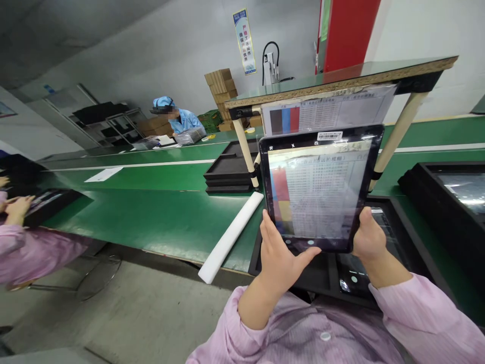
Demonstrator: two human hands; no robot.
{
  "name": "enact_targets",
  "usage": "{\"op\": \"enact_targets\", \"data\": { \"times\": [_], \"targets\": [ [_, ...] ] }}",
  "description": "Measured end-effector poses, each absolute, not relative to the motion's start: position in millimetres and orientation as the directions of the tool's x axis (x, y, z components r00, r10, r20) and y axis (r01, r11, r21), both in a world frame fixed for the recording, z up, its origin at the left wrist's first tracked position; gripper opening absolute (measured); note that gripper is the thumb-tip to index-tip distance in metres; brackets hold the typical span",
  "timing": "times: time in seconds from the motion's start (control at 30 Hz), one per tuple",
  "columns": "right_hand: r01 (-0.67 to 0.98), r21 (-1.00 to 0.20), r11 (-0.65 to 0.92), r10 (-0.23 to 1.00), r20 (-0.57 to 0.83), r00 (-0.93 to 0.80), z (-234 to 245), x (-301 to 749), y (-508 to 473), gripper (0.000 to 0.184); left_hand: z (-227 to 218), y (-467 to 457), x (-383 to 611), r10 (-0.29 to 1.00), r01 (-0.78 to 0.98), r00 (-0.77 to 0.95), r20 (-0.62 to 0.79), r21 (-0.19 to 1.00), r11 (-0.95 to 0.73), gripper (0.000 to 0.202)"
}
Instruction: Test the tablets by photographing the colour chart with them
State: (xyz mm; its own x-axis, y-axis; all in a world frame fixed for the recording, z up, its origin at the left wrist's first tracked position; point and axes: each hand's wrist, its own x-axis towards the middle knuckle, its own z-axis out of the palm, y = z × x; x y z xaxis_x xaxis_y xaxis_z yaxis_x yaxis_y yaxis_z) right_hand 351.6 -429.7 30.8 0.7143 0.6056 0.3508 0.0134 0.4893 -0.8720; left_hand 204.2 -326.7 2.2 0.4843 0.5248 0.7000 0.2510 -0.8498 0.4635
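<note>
A black tablet (pixel 318 197) is held upright in front of me, its lit screen showing a camera picture of a printed sheet. My left hand (pixel 280 258) grips its lower left corner, thumb lying along the bottom edge. At the lower right edge, my right hand (pixel 369 237) closes on the tablet, its fingers hidden behind. Beyond the tablet hangs a printed chart (pixel 329 111) with colour blocks, partly covered by it. Underneath my hands lies a black foam tray (pixel 318 275) holding another dark tablet (pixel 350 270).
A wooden-topped stand (pixel 341 81) rises over the green bench (pixel 162 212). Black trays (pixel 229 169) are stacked left of it, near a white foam strip (pixel 231 237). More dark trays (pixel 435 202) sit at right. Co-workers are at the far side (pixel 185 121) and left (pixel 34 247).
</note>
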Motion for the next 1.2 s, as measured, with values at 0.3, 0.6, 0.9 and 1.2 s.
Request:
{"op": "enact_targets", "data": {
  "times": [0.3,0.6,0.9,1.2],
  "targets": [
    [0.023,-0.864,0.503,0.589,0.362,0.722,30.8,350.3,-430.8,0.061,-5.0,-317.7,199.6,0.549,0.014,0.465,0.694,0.614,-0.789,0.109],
    [0.29,-0.865,0.409,0.572,0.49,0.658,31.9,321.6,-459.1,0.063,-2.1,-286.9,180.5,0.721,-0.353,0.693,-0.019,0.862,0.362,0.048],
    [0.517,-0.835,0.189,0.595,0.516,0.616,57.7,331.5,-476.7,0.072,-15.6,-304.6,175.8,0.615,-0.345,0.777,-0.133,0.728,0.593,0.052],
    [0.564,-0.825,-0.034,0.514,0.469,0.718,36.5,359.0,-519.1,0.074,14.3,-297.1,180.2,0.62,-0.223,0.762,-0.186,0.824,0.521,0.054]
  ]
}}
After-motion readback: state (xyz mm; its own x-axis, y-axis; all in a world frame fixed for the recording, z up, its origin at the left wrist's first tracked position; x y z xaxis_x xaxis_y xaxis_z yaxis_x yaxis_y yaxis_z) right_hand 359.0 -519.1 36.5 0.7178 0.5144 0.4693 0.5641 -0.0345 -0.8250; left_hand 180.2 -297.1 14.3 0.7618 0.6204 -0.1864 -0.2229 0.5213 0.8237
